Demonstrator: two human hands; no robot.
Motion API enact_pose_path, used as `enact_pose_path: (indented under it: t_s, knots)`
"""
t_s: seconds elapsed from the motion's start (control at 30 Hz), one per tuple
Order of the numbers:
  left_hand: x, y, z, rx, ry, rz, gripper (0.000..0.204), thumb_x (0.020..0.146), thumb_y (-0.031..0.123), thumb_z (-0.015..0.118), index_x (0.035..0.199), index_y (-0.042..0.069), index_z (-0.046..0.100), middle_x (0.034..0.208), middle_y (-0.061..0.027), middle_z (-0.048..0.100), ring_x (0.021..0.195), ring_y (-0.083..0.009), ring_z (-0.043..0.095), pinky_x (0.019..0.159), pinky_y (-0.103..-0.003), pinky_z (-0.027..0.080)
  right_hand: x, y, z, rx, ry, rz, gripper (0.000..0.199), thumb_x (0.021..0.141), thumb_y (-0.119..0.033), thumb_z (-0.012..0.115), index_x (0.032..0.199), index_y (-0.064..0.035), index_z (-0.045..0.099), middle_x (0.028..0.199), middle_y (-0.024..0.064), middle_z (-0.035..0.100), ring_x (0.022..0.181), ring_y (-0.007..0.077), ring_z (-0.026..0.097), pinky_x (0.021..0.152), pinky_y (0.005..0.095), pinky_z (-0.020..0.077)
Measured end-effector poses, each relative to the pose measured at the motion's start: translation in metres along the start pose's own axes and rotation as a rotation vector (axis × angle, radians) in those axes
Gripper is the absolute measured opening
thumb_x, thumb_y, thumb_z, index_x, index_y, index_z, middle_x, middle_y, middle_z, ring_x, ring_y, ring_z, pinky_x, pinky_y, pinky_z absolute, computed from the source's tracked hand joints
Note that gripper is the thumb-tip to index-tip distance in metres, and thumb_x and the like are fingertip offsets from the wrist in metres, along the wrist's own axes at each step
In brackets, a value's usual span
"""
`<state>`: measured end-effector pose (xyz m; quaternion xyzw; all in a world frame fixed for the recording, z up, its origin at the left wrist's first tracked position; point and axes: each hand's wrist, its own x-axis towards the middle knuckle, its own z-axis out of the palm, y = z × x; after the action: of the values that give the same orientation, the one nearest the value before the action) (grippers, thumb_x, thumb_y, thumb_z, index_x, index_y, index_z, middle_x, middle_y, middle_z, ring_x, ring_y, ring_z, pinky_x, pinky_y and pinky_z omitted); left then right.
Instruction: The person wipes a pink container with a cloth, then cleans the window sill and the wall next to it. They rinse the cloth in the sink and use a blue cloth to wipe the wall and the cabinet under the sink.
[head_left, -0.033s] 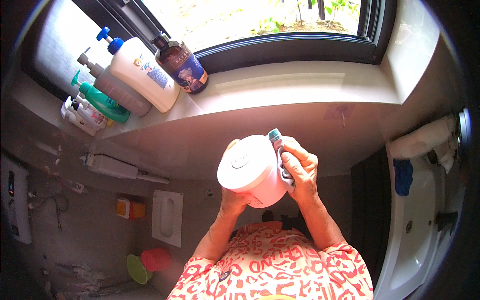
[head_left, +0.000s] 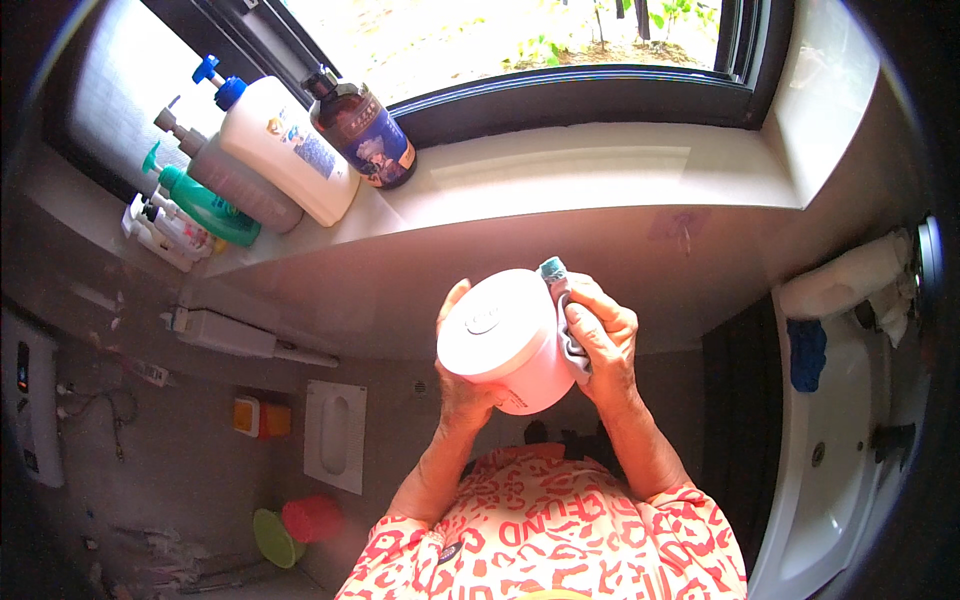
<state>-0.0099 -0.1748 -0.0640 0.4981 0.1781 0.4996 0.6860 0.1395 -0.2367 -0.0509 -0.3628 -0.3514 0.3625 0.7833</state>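
A pink round tub [head_left: 540, 375] with a pale pink lid [head_left: 495, 322] is held up in front of my chest, tilted so the lid faces up and left. My left hand [head_left: 463, 395] grips its left side, fingers partly hidden behind it. Against the right side of the tub, my right hand [head_left: 603, 335] pinches a grey cloth [head_left: 570, 340] with a teal end that sticks up beside the lid's edge.
Pump bottles, including a white one [head_left: 285, 150] and a dark brown one [head_left: 365, 135], stand on the windowsill [head_left: 600, 165] at the far left. A white washbasin [head_left: 825, 510] is on the right. Lower left are a squat toilet [head_left: 335, 435], an orange box [head_left: 265, 418] and a green basin [head_left: 277, 540].
The tub and cloth have shifted very slightly to the right. Both hands keep their hold.
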Motion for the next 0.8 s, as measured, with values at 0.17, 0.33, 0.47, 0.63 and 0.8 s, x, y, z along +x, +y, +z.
enact_pose_path:
  t_s: [0.17, 0.33, 0.47, 0.63, 0.8]
  knots:
    - [-0.011, -0.001, -0.005, 0.231, 0.133, -0.083, 0.099, 0.049, 0.033, 0.09, 0.127, -0.001, 0.04, 0.119, -0.0087, 0.053, 0.107, -0.0159, 0.051, 0.094, -0.033, 0.042, -0.002, -0.001, 0.004, -0.417, -0.002, -0.378, 0.027, 0.075, 0.002, 0.057, 0.101, 0.0046, 0.062, 0.109, 0.0218, 0.056, 0.1, 0.0292, 0.056, 0.086, 0.0351, 0.0443]
    - [-0.012, -0.004, -0.022, 0.312, 0.03, -0.074, 0.101, 0.048, 0.035, 0.09, 0.128, 0.0, 0.04, 0.121, -0.0101, 0.053, 0.11, -0.0185, 0.052, 0.096, -0.035, 0.041, -0.001, -0.011, 0.008, -0.477, -0.144, -0.503, 0.034, 0.072, 0.002, 0.057, 0.106, 0.004, 0.062, 0.111, 0.0216, 0.055, 0.1, 0.0308, 0.054, 0.085, 0.0375, 0.0435]
    - [-0.011, 0.001, -0.023, 0.239, -0.16, -0.054, 0.104, 0.052, 0.039, 0.088, 0.131, -0.001, 0.035, 0.127, -0.0114, 0.049, 0.116, -0.0216, 0.048, 0.1, -0.038, 0.036, 0.012, -0.025, 0.005, -0.306, -0.215, -0.297, 0.03, 0.079, 0.0, 0.054, 0.108, 0.0047, 0.06, 0.113, 0.0207, 0.055, 0.104, 0.0291, 0.054, 0.09, 0.0356, 0.0417]
    - [-0.011, 0.003, -0.016, 0.142, -0.238, -0.104, 0.104, 0.052, 0.039, 0.088, 0.132, -0.001, 0.035, 0.127, -0.0113, 0.049, 0.116, -0.0219, 0.048, 0.1, -0.038, 0.036, 0.033, -0.037, -0.007, -0.161, -0.495, -0.067, 0.03, 0.085, -0.014, 0.05, 0.106, 0.0038, 0.061, 0.112, 0.0197, 0.056, 0.104, 0.027, 0.053, 0.089, 0.0343, 0.0419]
    - [-0.013, -0.001, -0.018, 0.153, -0.237, -0.108, 0.104, 0.052, 0.04, 0.088, 0.132, -0.001, 0.035, 0.127, -0.0113, 0.048, 0.116, -0.0221, 0.047, 0.1, -0.038, 0.036, 0.029, -0.022, -0.002, -0.276, -0.43, -0.224, 0.033, 0.088, -0.021, 0.046, 0.105, 0.0046, 0.06, 0.101, 0.0159, 0.061, 0.093, 0.0227, 0.057, 0.085, 0.0302, 0.0424]
